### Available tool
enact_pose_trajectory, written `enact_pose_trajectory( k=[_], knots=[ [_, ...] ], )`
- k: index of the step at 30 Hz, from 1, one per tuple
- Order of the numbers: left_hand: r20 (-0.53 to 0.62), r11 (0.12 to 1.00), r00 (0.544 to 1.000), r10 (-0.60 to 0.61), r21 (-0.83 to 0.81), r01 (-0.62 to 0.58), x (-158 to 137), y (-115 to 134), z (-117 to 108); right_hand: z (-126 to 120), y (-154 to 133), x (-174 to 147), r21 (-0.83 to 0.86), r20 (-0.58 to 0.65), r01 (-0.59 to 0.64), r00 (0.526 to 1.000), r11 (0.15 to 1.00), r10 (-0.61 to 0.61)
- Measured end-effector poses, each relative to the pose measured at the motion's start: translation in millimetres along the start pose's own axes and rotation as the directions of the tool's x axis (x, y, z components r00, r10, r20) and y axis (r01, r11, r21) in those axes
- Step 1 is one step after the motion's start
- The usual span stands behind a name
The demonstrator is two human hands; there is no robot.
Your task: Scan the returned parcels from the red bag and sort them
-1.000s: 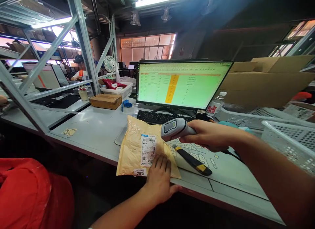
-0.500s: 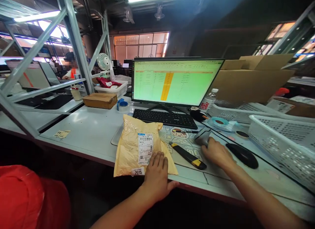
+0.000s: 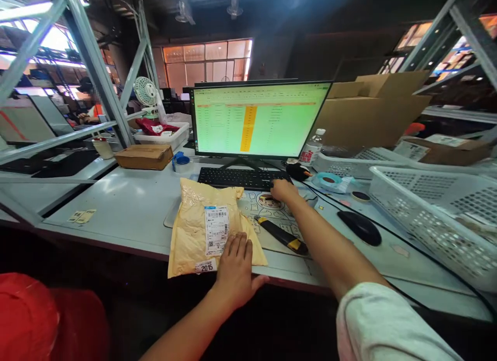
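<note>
Head view: reaching forward with the right hand (image 3: 285,191), now rid of the scanner, to the right end of the keyboard (image 3: 229,176), well in from the front edge of the tabletop (image 3: 120,211). Cannot tell whether pressing a key or only hovering, nor how tightly curled. Cannot make out the scanner clearly behind the right forearm (image 3: 337,247). Still pinning the padded mailer (image 3: 189,224) with the left hand (image 3: 235,265), laid flat over its lower right part, well apart from the right hand. Keeping it at the tabletop's front edge, lower left corner poking past, just beside the utility knife (image 3: 282,235). Leaving the label (image 3: 216,229) mostly uncovered. Judging by this, switched from scanner to keyboard, with the mailer merely steadied meanwhile.
</note>
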State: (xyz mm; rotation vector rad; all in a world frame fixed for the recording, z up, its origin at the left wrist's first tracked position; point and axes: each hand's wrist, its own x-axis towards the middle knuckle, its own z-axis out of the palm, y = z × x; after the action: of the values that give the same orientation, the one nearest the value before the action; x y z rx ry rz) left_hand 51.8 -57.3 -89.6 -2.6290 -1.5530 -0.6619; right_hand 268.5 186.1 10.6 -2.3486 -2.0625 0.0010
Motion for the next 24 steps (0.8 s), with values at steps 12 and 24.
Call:
enact_pose_trajectory(
  k=[12,24],
  knots=[
    [0.086,0.997,0.996,0.011,-0.073,-0.004,-0.3,0.8,-10.2,2.4,-12.5,8.1,0.008,0.041,0.085,0.996,0.996,-0.085],
    [0.134,0.989,0.990,-0.032,-0.139,0.051,-13.2,-105.7,-94.8,48.1,23.2,-153.4,0.123,-0.058,0.447,0.894,0.886,-0.444]
  ],
)
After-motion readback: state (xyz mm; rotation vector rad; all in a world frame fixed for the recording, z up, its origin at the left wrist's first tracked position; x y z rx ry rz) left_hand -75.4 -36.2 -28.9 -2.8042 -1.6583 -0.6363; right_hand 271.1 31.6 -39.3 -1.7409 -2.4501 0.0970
